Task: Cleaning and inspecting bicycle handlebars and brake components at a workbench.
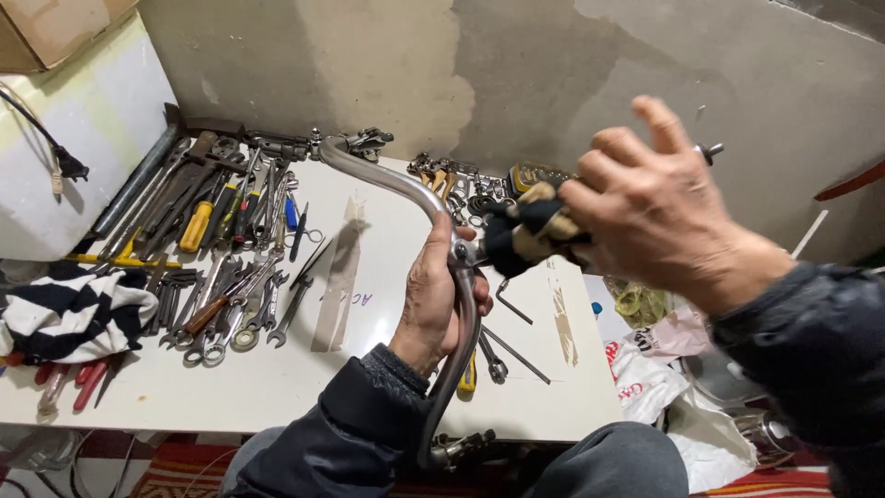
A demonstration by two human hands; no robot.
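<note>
My left hand (433, 300) grips a curved chrome handlebar (398, 184) near its middle, holding it over a white table (277, 387). The bar runs from a brake-lever clamp at the far end, bends, and drops toward my lap, where another fitting shows. My right hand (654, 207) is closed on a dark blue and tan rag (521, 235), pressed against the bar just above my left hand. Dark jacket sleeves cover both arms.
Many wrenches (226, 314), screwdrivers (198, 221) and pliers lie on the table's left half. A black-and-white striped cloth (64, 309) sits at the left edge. Hex keys (512, 304) lie beside the bar. Plastic bags (645, 369) and metal parts crowd the floor at right.
</note>
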